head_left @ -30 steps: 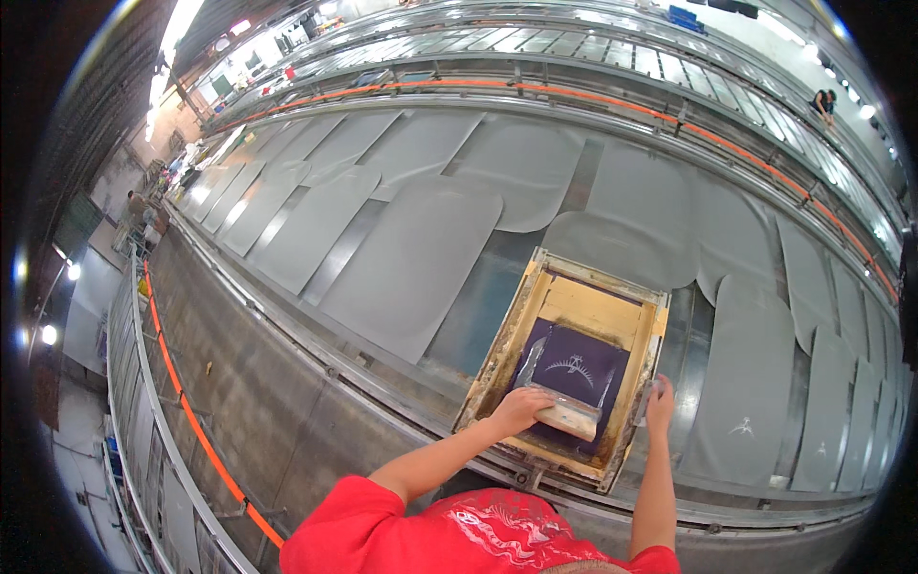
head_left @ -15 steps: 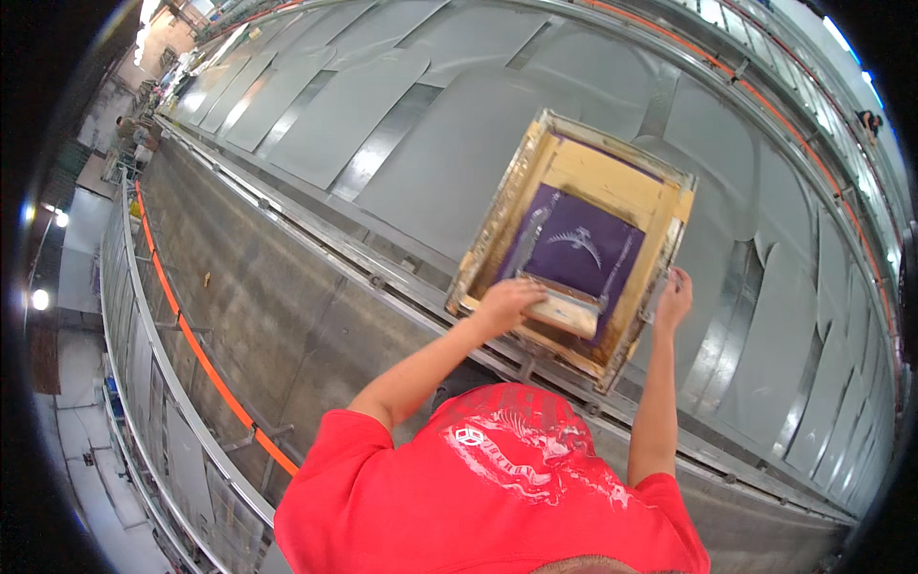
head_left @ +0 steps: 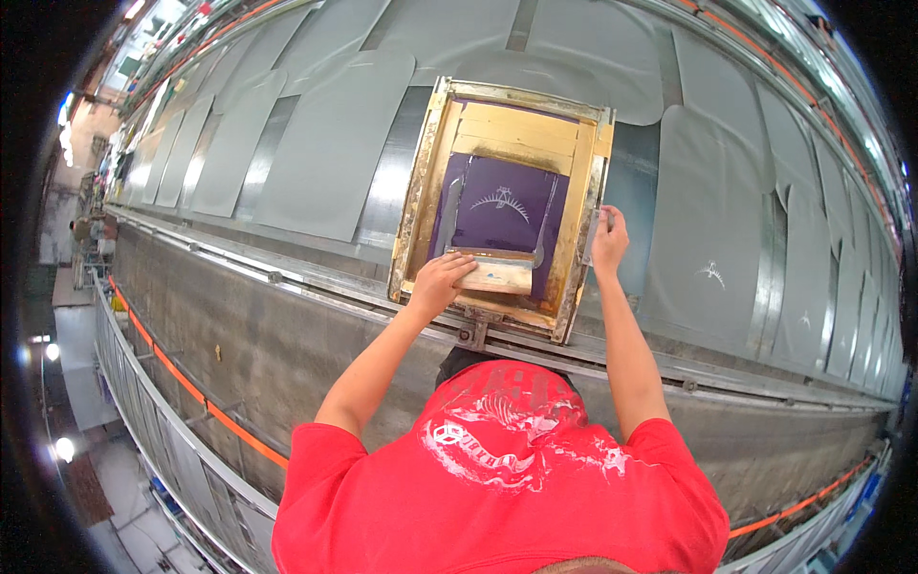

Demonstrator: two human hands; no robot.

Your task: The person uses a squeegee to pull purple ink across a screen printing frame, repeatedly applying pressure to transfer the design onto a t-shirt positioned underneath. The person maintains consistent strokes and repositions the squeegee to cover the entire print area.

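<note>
Gripping a wooden-handled squeegee [head_left: 507, 277] by its nine o'clock end, a worker's left hand [head_left: 442, 283] works at seven o'clock in a screen frame [head_left: 526, 96], while the right hand [head_left: 609, 244] is clamped on the frame's outer edge at three o'clock. The squeegee lies at six o'clock on a purple panel [head_left: 492, 231] bearing a white arched design [head_left: 500, 199]. The frame sits over a long table, at twelve o'clock from the worker's red shirt [head_left: 535, 507]. Gray sheets [head_left: 703, 215] surround it from nine o'clock to three, one carrying a white print [head_left: 710, 275].
</note>
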